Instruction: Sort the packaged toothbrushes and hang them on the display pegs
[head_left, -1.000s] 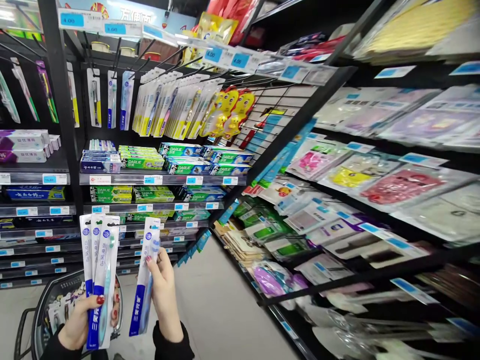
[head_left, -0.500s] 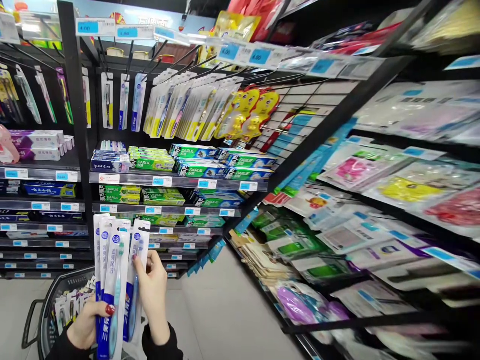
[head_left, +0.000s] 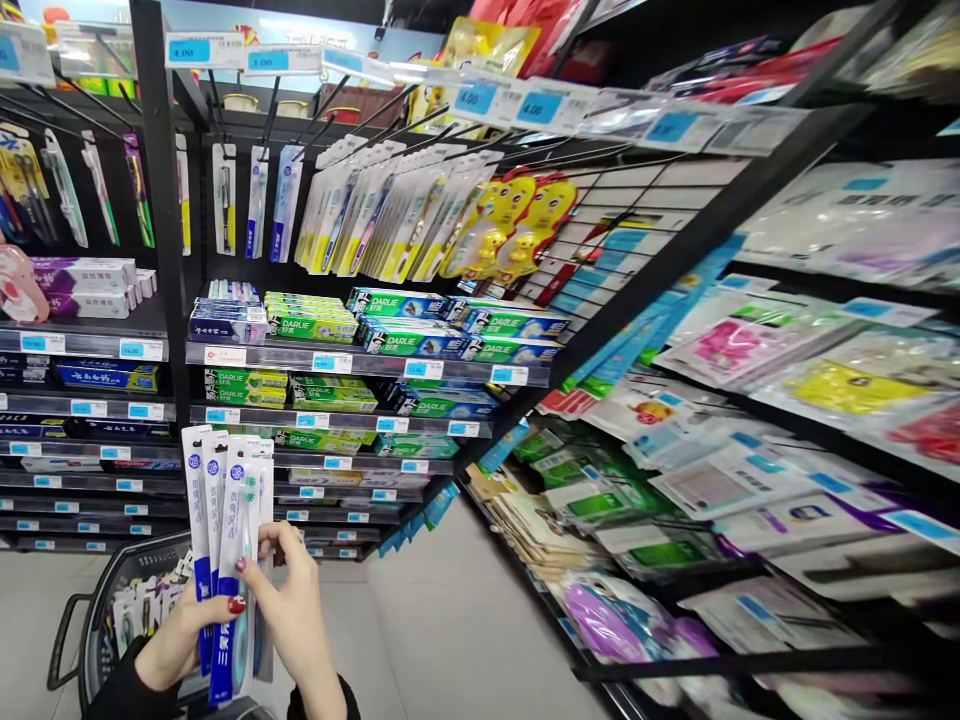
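My left hand (head_left: 176, 640) is closed around a fan of several white-and-blue toothbrush packs (head_left: 225, 520), held upright at the lower left. My right hand (head_left: 296, 610) pinches the right edge of the same bunch, its fingers pressed on the rightmost pack. Both hands hover above a black shopping basket (head_left: 90, 620) that holds more small packs.
Black store shelving fills the view. Hanging toothbrush packs (head_left: 390, 205) and boxed toothpaste (head_left: 405, 335) face me; blue price tags (head_left: 202, 48) line the rails. Angled shelves of bagged goods (head_left: 750, 340) run along the right. A light floor aisle (head_left: 442, 610) lies between.
My right hand has brought its separate toothbrush pack leftward and joined it to the bunch in my left hand. The view has shifted slightly right.
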